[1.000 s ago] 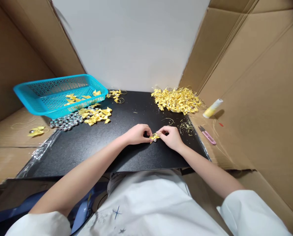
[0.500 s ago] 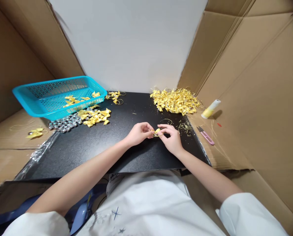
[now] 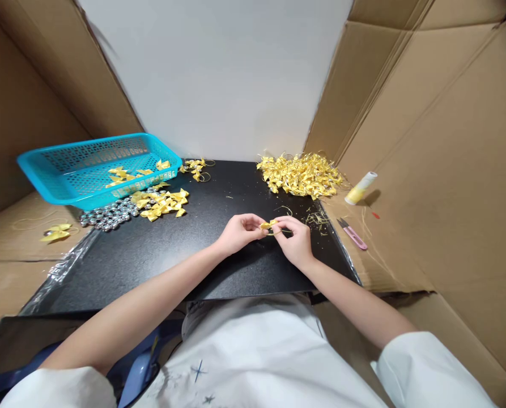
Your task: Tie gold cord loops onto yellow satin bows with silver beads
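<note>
From the head camera, a small yellow ribbon bow sits pinched between the fingertips of the left hand and right hand, just above the black mat. Its long axis runs roughly left to right between them.

Small yellow bow mostly hidden between fingertips, silver pieces partly under blue basket, too small to identify

we see even, bright light from above, soft shadows beside the thread spool and under the blue basket. wide-lens bending warps our edges; the small yellow bow looks slightly soft.
</note>
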